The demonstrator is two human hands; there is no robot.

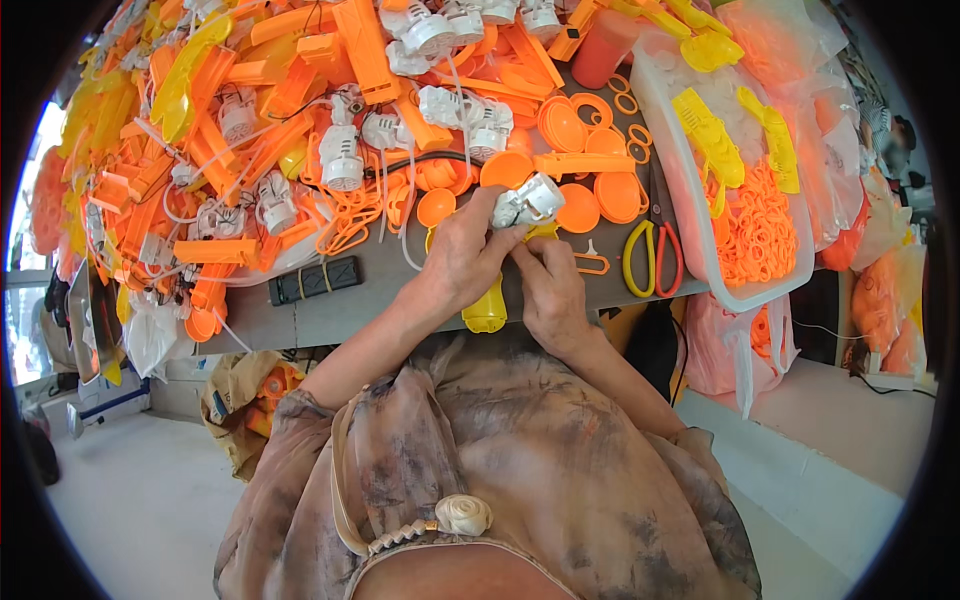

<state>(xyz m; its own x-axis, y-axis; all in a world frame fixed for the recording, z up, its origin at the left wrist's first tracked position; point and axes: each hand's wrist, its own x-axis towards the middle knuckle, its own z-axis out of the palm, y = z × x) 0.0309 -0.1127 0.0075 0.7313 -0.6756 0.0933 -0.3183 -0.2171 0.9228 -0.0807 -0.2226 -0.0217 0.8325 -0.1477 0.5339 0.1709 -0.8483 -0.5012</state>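
Near the table's front edge, my left hand (462, 250) grips a white plastic mechanism (535, 200), a small rounded gear housing that sticks out beyond the fingers. My right hand (550, 290) is close beside it, fingers curled and fingertips meeting near the left hand; whatever they pinch is hidden. Between and below the hands shows a yellow plastic shell (486, 308), its upper part covered by my left hand. A bit of yellow also peeks out above the right fingertips. Just right of that hand lies an orange clip-like loop (592, 262).
Orange parts and white mechanisms with tubes (342, 160) heap the left and back. Orange round caps (578, 208) lie ahead. Scissors (655, 258) with yellow and red handles rest at right, by a clear bin (740, 290) of orange loops. A black block (315, 280) lies left.
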